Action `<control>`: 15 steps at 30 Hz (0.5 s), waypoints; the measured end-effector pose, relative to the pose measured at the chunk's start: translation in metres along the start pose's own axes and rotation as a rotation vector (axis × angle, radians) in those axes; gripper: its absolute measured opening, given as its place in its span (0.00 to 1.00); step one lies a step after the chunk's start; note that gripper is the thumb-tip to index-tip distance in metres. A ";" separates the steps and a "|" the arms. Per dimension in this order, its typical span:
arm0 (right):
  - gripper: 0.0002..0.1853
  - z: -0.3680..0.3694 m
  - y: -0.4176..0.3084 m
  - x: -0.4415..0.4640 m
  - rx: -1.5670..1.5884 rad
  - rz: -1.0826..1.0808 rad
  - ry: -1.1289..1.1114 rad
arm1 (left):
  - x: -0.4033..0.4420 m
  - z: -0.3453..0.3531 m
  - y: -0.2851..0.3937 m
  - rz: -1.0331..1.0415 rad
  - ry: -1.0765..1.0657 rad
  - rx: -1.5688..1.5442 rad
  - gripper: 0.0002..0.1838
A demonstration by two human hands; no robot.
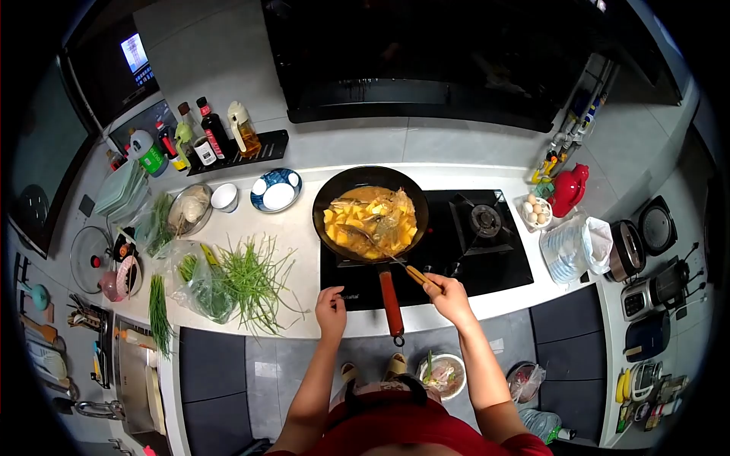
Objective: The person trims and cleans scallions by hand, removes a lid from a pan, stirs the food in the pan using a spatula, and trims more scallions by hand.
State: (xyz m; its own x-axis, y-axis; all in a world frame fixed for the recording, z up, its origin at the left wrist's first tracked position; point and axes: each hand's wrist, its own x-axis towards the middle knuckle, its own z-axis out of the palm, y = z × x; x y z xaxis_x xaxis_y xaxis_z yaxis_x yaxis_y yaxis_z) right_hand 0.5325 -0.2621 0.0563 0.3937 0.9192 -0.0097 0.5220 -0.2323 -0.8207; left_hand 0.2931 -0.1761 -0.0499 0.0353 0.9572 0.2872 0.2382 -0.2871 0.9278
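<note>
My right hand is closed around the wooden handle of a spatula. Its metal shaft reaches into a black wok, and its head is partly sunk in the food. Yellow chunks in brown, saucy stew fill the pan, which sits on the left burner. The wok's red-brown handle points toward me, between my hands. My left hand hovers by the stove's front left edge, fingers curled with nothing visible in them.
Loose green stalks and a plastic bag of greens lie left of the black hob. Behind are a blue-patterned plate and white bowl. Eggs stand right. A scrap-filled bin is on the floor.
</note>
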 end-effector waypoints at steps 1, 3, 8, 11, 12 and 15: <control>0.16 0.006 -0.004 0.002 -0.072 -0.053 0.054 | 0.000 -0.002 -0.001 -0.001 0.003 0.002 0.12; 0.16 0.013 -0.011 0.007 -0.155 -0.009 0.091 | 0.000 -0.004 -0.003 -0.001 0.009 0.006 0.13; 0.16 0.028 0.000 0.015 -0.162 -0.091 0.185 | 0.000 -0.009 -0.003 -0.010 0.024 0.017 0.12; 0.16 0.023 0.008 0.008 -0.025 -0.076 0.172 | 0.001 -0.009 -0.001 -0.016 0.024 0.021 0.12; 0.16 0.019 0.004 0.005 0.028 -0.059 0.164 | 0.001 -0.007 -0.001 -0.020 0.021 0.016 0.12; 0.15 0.001 -0.012 -0.006 0.215 0.053 0.154 | 0.002 -0.001 -0.005 0.002 0.006 0.008 0.12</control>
State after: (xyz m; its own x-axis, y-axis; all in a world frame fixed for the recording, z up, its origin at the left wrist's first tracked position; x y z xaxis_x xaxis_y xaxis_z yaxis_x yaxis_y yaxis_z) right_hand 0.5230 -0.2648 0.0659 0.5351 0.8446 0.0176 0.3316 -0.1908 -0.9239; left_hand 0.2911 -0.1726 -0.0532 0.0301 0.9565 0.2901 0.2462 -0.2884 0.9253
